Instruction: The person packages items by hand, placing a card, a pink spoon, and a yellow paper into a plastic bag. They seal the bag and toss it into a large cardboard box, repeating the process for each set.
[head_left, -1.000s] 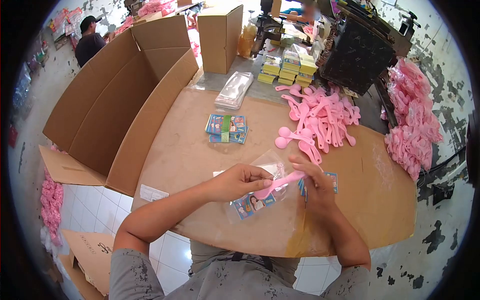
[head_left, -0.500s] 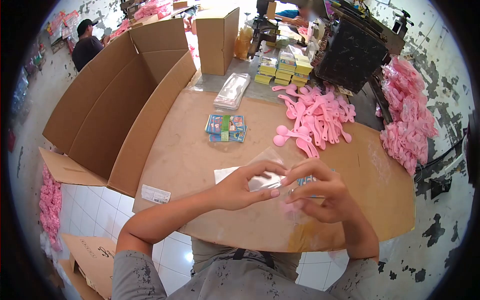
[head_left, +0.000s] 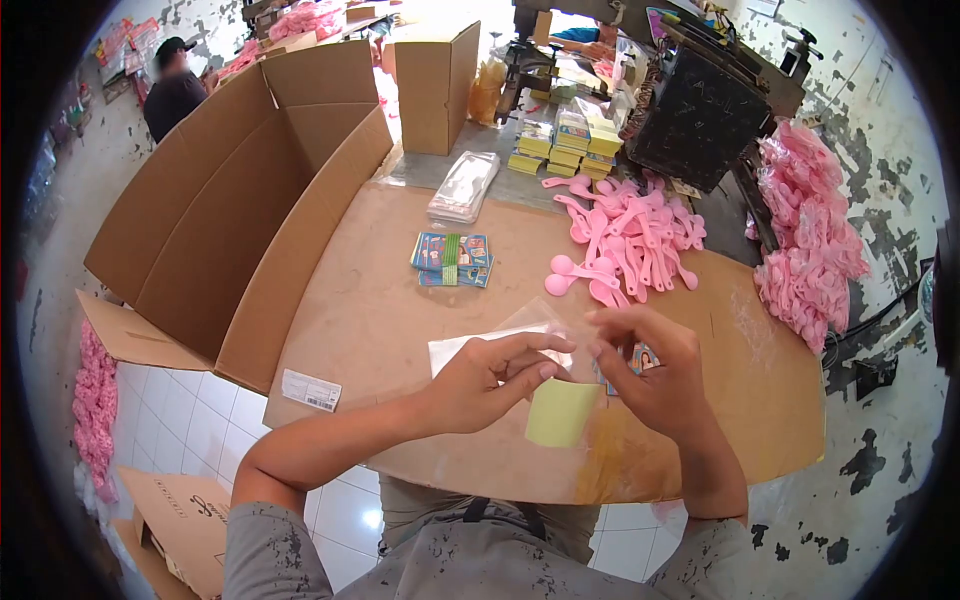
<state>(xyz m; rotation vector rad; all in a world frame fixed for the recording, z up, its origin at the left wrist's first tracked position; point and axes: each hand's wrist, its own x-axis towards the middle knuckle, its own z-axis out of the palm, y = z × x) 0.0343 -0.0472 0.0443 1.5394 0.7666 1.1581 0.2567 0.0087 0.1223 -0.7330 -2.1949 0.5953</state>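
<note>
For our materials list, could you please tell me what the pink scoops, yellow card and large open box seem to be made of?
Pink scoops: likely moulded plastic, smooth with uniform colour. Yellow card: probably paper or cardstock, matte, slightly curved. Large open box: seemingly corrugated cardboard, dull brown with visible creases.

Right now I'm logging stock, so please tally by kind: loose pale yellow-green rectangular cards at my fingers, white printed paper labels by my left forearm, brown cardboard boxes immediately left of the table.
Loose pale yellow-green rectangular card: 1
White printed paper label: 1
Brown cardboard boxes: 2
Total: 4
</note>
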